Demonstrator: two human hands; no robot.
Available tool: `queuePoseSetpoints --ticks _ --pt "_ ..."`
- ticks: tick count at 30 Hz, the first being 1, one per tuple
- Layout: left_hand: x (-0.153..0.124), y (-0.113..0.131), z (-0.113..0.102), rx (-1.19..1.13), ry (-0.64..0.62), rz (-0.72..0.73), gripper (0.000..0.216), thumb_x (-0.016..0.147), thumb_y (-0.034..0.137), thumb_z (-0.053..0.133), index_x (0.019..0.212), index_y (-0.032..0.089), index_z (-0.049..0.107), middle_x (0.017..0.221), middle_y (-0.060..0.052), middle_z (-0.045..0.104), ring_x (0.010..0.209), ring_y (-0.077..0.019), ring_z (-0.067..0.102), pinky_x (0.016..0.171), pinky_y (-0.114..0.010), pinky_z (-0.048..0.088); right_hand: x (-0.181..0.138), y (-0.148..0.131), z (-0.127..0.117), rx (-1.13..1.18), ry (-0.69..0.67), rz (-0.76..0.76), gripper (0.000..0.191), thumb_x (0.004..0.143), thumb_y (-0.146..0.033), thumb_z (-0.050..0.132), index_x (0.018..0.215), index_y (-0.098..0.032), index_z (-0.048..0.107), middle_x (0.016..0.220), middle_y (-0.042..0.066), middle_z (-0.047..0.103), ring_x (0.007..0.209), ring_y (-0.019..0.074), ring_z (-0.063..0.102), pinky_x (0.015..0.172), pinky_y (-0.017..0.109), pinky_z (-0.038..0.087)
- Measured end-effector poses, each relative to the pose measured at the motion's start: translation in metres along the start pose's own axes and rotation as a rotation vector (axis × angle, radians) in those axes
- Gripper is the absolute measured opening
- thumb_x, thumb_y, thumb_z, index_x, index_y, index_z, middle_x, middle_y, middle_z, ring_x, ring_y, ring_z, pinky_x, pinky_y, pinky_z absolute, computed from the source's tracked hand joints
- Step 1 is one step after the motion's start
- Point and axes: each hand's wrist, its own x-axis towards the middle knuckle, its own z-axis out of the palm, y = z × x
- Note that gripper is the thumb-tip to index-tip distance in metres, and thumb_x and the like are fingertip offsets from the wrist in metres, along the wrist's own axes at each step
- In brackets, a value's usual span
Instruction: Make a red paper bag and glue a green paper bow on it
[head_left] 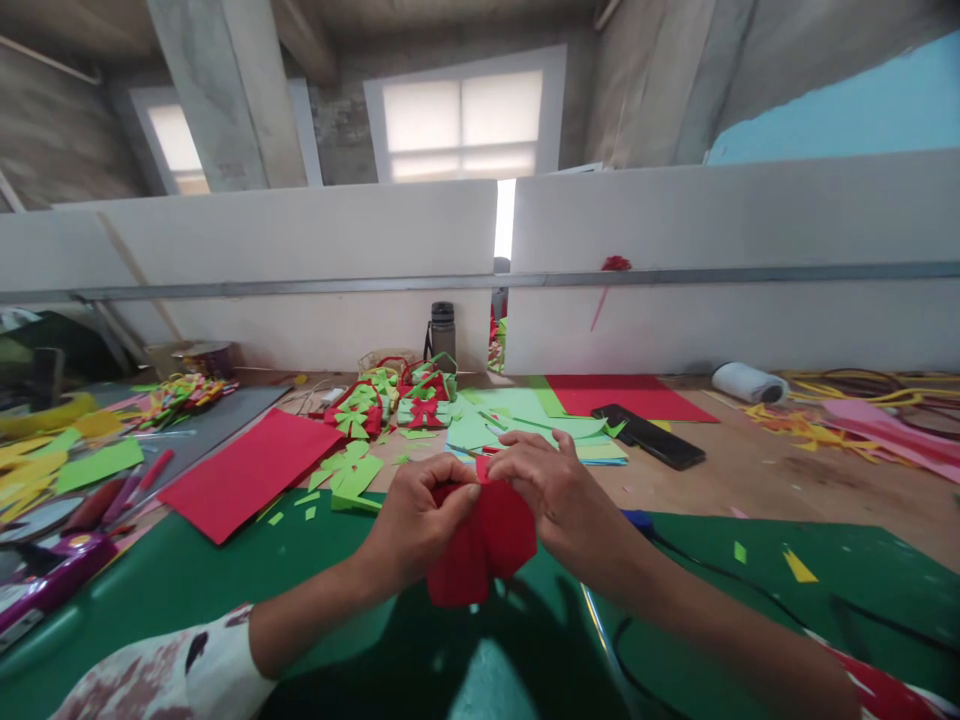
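A folded red piece of paper or felt (501, 530), with flaps hanging down, is held up in front of me above the green mat. My left hand (426, 515) pinches its upper left edge between thumb and bent fingers. On the other side, my right hand (546, 487) curls its fingers over the top right part; its thumb is mostly hidden. Just behind the hands lie light green sheets (525, 415). Small red and green baskets with bows (420, 395) are grouped farther back to the left. Lime green cut-outs (352, 470) are scattered near my left hand.
A red sheet (251, 470) lies left, beside a purple glue gun (56, 585) and colored strips. Behind are a bottle (442, 332), another red sheet (630, 397), a phone (649, 436) and a white roll (748, 383). A dark cable (720, 567) crosses the green mat (840, 550).
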Motion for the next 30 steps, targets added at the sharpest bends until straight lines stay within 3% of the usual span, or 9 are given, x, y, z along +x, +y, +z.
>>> queuePoseSetpoints --ticks 3,5,7,14,18,24,30 --pt "0.001 0.001 -0.001 -0.042 0.001 -0.092 0.016 0.075 0.025 0.056 0.068 0.012 0.062 0.066 -0.004 0.06 0.063 -0.0141 0.051 0.059 -0.024 0.041 0.003 0.002 -0.001 0.006 0.071 0.054 0.016 0.088 -0.014 0.045 0.082 -0.021 0.059 0.092 0.005 0.067 0.108 0.0242 0.053 0.095 0.052 0.022" --pt "0.001 0.002 0.0 -0.059 -0.015 -0.107 0.016 0.075 0.025 0.056 0.068 0.012 0.062 0.066 -0.004 0.061 0.063 -0.0141 0.052 0.059 -0.024 0.04 0.005 0.001 -0.001 -0.025 0.072 0.067 0.007 0.082 -0.018 0.057 0.075 -0.021 0.057 0.091 0.004 0.065 0.103 0.0246 0.054 0.093 0.05 0.024" --pt "0.001 0.002 0.0 -0.058 -0.031 -0.091 0.016 0.076 0.025 0.056 0.069 0.012 0.063 0.067 -0.004 0.061 0.064 -0.014 0.051 0.06 -0.024 0.04 0.005 0.0 0.0 -0.046 0.044 0.065 0.014 0.075 -0.015 0.064 0.068 -0.019 0.052 0.09 0.004 0.065 0.1 0.0245 0.054 0.093 0.049 0.025" --pt "0.0 0.004 0.001 -0.047 -0.036 -0.067 0.013 0.075 0.021 0.055 0.065 0.014 0.059 0.063 -0.001 0.056 0.061 -0.0122 0.047 0.057 -0.022 0.037 0.002 -0.001 0.003 0.003 -0.004 0.025 0.017 0.083 -0.009 0.05 0.069 -0.019 0.052 0.086 0.003 0.066 0.101 0.0237 0.054 0.091 0.05 0.023" --pt "0.001 0.006 0.0 -0.112 -0.027 -0.165 0.014 0.073 0.024 0.057 0.065 0.013 0.059 0.063 -0.001 0.055 0.059 -0.0111 0.045 0.055 -0.021 0.036 0.001 0.004 0.008 -0.106 0.025 -0.052 0.019 0.085 -0.007 0.041 0.077 -0.018 0.054 0.086 0.005 0.065 0.101 0.0242 0.054 0.09 0.049 0.023" --pt "0.002 0.004 -0.004 -0.341 0.034 -0.393 0.02 0.066 0.03 0.068 0.065 0.012 0.06 0.059 0.001 0.056 0.052 -0.0086 0.046 0.049 -0.019 0.034 0.004 0.014 0.003 -0.287 0.209 -0.119 0.021 0.088 -0.008 0.038 0.075 -0.017 0.052 0.075 0.005 0.063 0.098 0.0256 0.058 0.091 0.048 0.023" --pt "0.0 -0.007 -0.006 -0.638 0.069 -0.516 0.028 0.062 0.033 0.076 0.07 0.013 0.06 0.062 -0.002 0.063 0.054 -0.0116 0.056 0.054 -0.022 0.042 0.009 0.029 -0.014 -0.396 0.253 -0.065 0.025 0.088 -0.026 0.049 0.064 -0.019 0.052 0.071 0.003 0.066 0.071 0.0208 0.061 0.087 0.047 0.028"
